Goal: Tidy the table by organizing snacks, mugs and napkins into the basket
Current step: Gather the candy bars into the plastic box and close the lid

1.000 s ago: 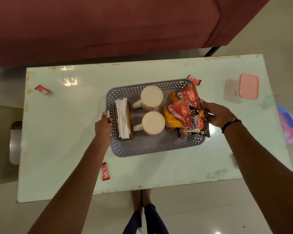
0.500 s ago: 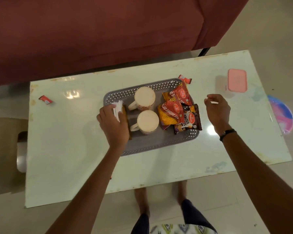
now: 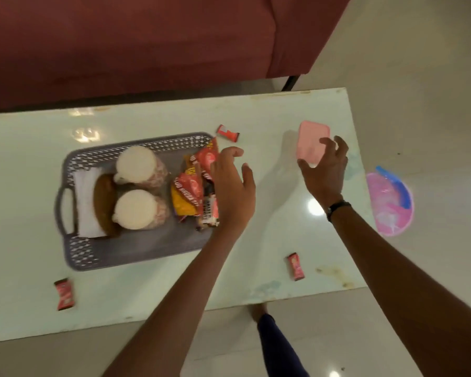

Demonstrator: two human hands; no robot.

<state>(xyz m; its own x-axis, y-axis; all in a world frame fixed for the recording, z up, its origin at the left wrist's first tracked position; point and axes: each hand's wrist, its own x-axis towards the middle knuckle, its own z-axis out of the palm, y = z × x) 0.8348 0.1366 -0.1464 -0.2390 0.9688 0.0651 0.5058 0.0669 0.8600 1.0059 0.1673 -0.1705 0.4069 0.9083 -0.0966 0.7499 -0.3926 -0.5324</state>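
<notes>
Right hand (image 3: pixel 324 170), fingers spread, hovers at the pink box (image 3: pixel 312 142), upper right: light, rigid, likely slick; grip its long edges

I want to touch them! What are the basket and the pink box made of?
The basket looks like grey plastic: moulded holes in its wall and a moulded handle. The pink box looks like smooth matte plastic, with rounded corners and even colour. Neither is certain from here.
</notes>
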